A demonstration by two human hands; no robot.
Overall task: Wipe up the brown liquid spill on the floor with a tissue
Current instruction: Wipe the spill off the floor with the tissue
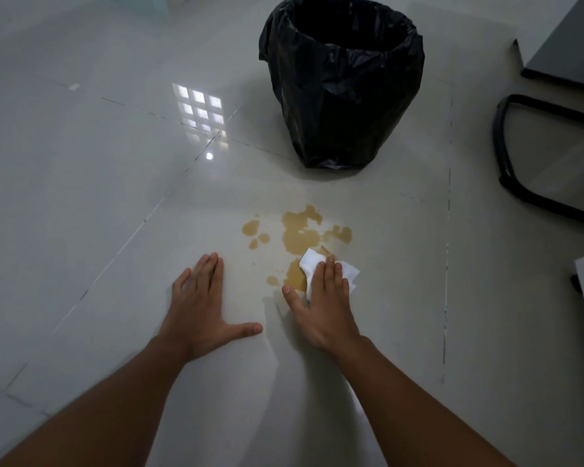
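Note:
A brown liquid spill (299,232) lies in several patches on the pale tiled floor, just in front of me. My right hand (324,305) presses flat on a white tissue (312,262) at the near right edge of the spill; the tissue's corners stick out past my fingertips. One brown patch (294,274) sits right beside the tissue to its left. My left hand (201,298) rests flat on the bare floor left of the spill, fingers together, thumb spread, holding nothing.
A bin lined with a black bag (341,82) stands on the floor just beyond the spill. Dark furniture frames (533,170) and grey panels (567,42) crowd the right side. Glossy tiles (81,180) stretch away to the left.

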